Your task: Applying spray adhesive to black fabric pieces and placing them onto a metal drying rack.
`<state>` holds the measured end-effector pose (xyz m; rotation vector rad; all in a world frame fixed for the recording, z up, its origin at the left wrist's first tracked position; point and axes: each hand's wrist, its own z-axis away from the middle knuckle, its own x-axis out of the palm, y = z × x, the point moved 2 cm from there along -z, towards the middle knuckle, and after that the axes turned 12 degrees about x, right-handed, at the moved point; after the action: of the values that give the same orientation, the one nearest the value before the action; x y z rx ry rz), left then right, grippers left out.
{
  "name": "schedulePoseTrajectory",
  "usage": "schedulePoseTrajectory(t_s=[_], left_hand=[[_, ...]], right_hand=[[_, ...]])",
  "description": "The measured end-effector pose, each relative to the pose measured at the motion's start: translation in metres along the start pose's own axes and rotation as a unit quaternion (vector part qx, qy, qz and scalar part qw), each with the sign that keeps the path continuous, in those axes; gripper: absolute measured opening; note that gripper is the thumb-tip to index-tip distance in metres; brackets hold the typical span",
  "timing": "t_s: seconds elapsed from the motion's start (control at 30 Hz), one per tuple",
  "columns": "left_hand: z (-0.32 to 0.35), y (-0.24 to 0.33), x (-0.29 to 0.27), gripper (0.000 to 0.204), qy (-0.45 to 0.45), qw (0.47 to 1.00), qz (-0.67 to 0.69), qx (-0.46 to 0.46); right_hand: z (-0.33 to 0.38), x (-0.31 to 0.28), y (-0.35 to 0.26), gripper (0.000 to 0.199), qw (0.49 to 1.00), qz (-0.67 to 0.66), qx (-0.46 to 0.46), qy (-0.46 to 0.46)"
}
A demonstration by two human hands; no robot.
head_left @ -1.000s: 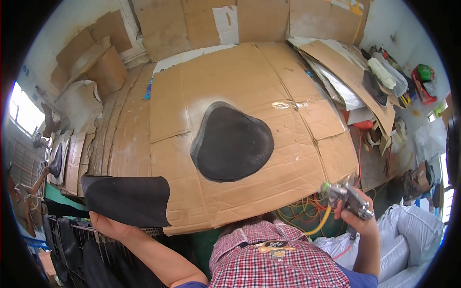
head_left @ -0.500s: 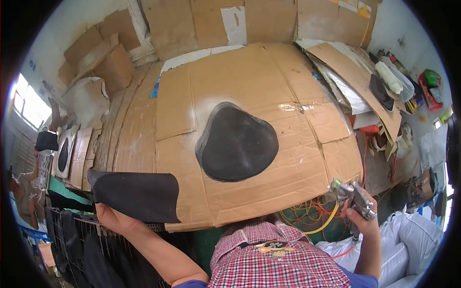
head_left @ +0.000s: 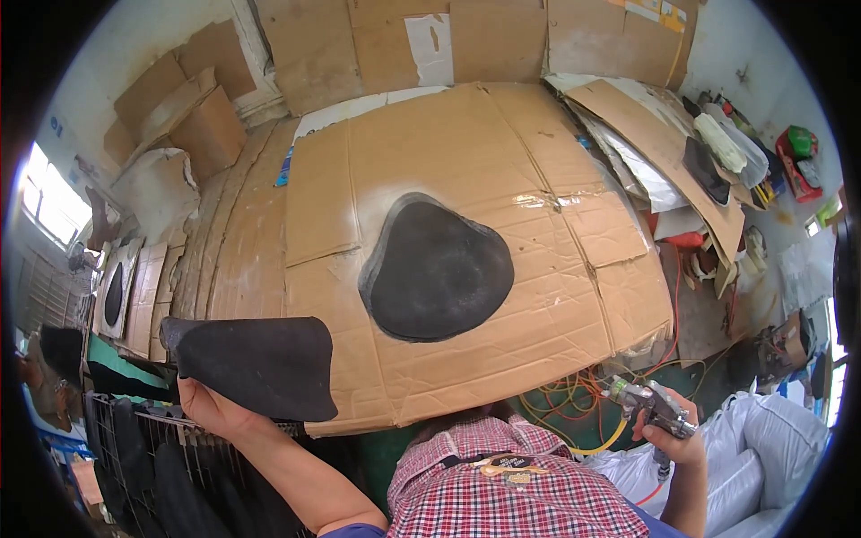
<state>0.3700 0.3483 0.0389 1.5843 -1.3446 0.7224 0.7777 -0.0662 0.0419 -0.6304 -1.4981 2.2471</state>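
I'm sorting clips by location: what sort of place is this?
Probably a workshop: the right hand holds what looks like a spray gun, the left hand holds a black sheet, and a rounded black piece lies on a cardboard-covered table.

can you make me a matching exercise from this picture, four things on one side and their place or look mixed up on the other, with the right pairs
Things
1. spray gun
2. four-sided black sheet
3. three-cornered black piece
4. apron

Place or look
A. lying on the cardboard
B. red and white, checked
C. in the right hand
D. in the left hand

Right pairs: 1-C, 2-D, 3-A, 4-B
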Motion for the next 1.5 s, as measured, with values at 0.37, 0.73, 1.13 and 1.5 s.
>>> schedulePoseTrajectory(t_s=[0.37,0.73,1.13,1.5], left_hand=[[0.003,0.018,-0.01,0.034,0.022,0.999,-0.027,0.03],[0.011,0.042,0.0,0.035,0.058,0.996,-0.025,0.065],[0.049,0.065,0.134,0.04,0.103,0.958,-0.092,0.251],[0.002,0.142,0.208,0.015,0.078,0.93,-0.1,0.344]], right_hand=[[-0.034,0.038,-0.003,0.05,0.991,-0.027,-0.07,-0.11],[-0.041,0.023,-0.011,0.061,0.984,-0.008,0.009,-0.175],[-0.1,0.115,-0.004,0.061,0.969,-0.107,-0.025,-0.221],[-0.108,0.191,-0.03,0.045,0.92,-0.016,0.025,-0.392]])
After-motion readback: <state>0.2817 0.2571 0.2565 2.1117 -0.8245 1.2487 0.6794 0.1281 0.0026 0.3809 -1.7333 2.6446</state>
